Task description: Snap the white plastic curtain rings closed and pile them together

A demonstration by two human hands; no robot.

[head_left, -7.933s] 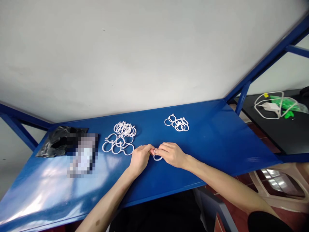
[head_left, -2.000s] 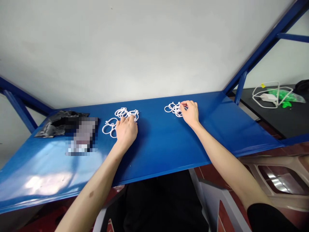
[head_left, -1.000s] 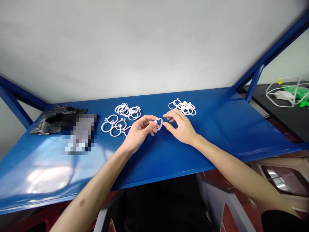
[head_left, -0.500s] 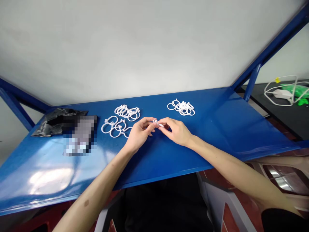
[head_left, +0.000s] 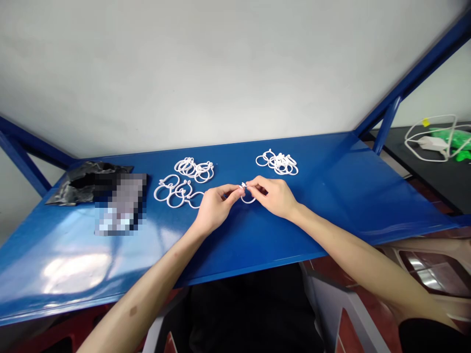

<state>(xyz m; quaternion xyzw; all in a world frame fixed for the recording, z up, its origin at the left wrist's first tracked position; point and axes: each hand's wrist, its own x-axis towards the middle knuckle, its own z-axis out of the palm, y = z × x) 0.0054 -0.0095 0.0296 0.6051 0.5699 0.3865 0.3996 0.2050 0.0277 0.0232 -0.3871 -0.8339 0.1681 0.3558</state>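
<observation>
My left hand (head_left: 215, 206) and my right hand (head_left: 275, 196) meet over the middle of the blue table (head_left: 331, 206). Both pinch one white plastic ring (head_left: 247, 197) by its top ends, fingertips closed on it. A loose heap of white rings (head_left: 186, 184) lies just left of my left hand. A smaller heap of rings (head_left: 277, 164) lies beyond my right hand, toward the wall.
A black plastic bag (head_left: 88, 179) and a blurred-out item (head_left: 119, 206) lie at the table's left end. A blue frame post (head_left: 384, 120) rises at the right. Beyond it a dark table holds a white cable (head_left: 430, 142) and green bits. A plastic chair (head_left: 423, 274) stands lower right.
Two seconds ago each hand was at its own heap. My left hand brought a ring to the middle, my right hand joined it, and both now hold it with the loop hanging down.
</observation>
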